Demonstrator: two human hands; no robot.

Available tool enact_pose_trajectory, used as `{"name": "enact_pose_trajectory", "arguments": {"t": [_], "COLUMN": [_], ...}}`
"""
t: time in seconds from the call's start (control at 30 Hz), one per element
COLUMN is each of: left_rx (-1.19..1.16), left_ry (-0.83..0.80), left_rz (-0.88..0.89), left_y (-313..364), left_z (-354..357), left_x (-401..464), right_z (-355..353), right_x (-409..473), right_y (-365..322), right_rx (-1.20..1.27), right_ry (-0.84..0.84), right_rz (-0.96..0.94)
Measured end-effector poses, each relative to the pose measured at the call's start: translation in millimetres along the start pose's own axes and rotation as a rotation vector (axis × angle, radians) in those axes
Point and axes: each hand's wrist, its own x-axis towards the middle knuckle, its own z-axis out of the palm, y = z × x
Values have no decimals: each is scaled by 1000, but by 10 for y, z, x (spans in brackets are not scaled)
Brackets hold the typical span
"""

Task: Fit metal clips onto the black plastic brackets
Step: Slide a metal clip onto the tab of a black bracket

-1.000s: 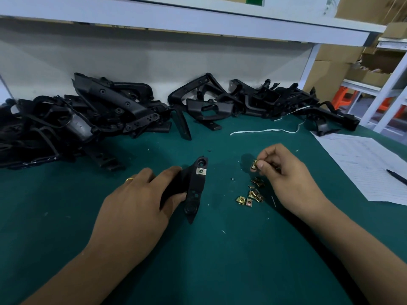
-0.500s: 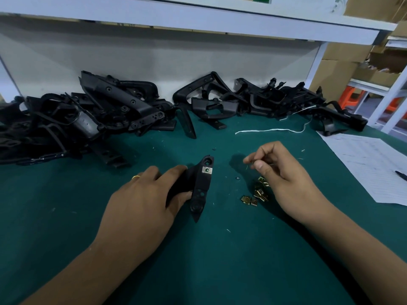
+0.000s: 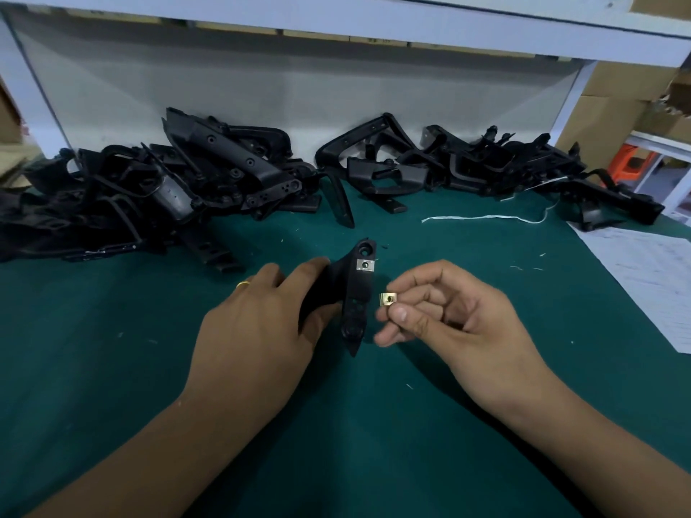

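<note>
Bracket (image 3: 358, 293) upright — long axis near-far, tip nearest.

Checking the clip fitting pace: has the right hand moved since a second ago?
Yes. The right hand, pinching a metal clip, has moved left toward the bracket gripped by the left hand.

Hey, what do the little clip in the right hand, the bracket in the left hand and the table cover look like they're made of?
Clip: thin sheet metal, probably plated, judging by its shiny brass-yellow gleam and punched hole.
Bracket: molded plastic, going by its matte black surface and formed holes; a silvery clip is already on it.
Table cover: likely felt or a soft mat, being flat dark green without glare.
</note>
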Motion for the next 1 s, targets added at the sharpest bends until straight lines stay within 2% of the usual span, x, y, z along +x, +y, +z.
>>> {"name": "enact_pose_trajectory", "arguments": {"t": [0.3,0.43,1.0], "left_rx": [-15,-18,23], "left_ry": [12,12,12], "left_rz": [-15,-13,10], "left_y": [27,32,24], "left_z": [-33,-36,-10], "left_x": [-7,-7,-6], "right_z": [51,51,98], "right_x": [-1,-8,-24], "right_y": [-24,-39,-89], "right_rx": [48,38,14], "right_ry": [34,-7,-35], "right_rz": [139,185,210]}}
